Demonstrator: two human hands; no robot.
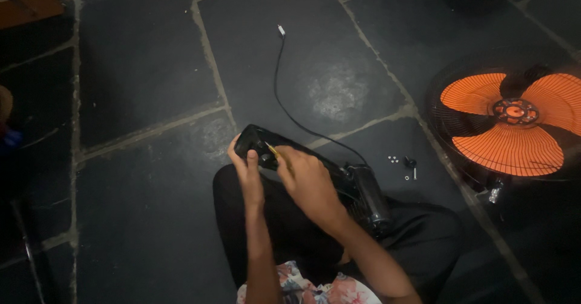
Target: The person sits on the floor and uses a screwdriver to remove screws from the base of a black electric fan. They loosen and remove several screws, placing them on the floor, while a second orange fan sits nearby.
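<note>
on the person's lap, low in the head view, lies a long black plastic fan housing (315,171) with a dark cylindrical motor end (369,198) toward the right. left hand (247,169) is closed around the rounded upper-left end of the housing, fingers wrapped over its edge. right hand (305,180) is closed on a thin tool with a yellowish tip (272,151), a screwdriver by the look of it, whose point rests on the housing just beside the left hand. a thin black cable (279,92) runs from the housing up across the dark stone-tile floor (139,68) and ends in a small pale plug (281,30). near the motor end, on the floor, lie a few small pale screws and washers (393,158) and a small dark knob (410,161). well to the right sits a black wire fan guard (445,125) holding orange translucent blades (514,125).
</note>
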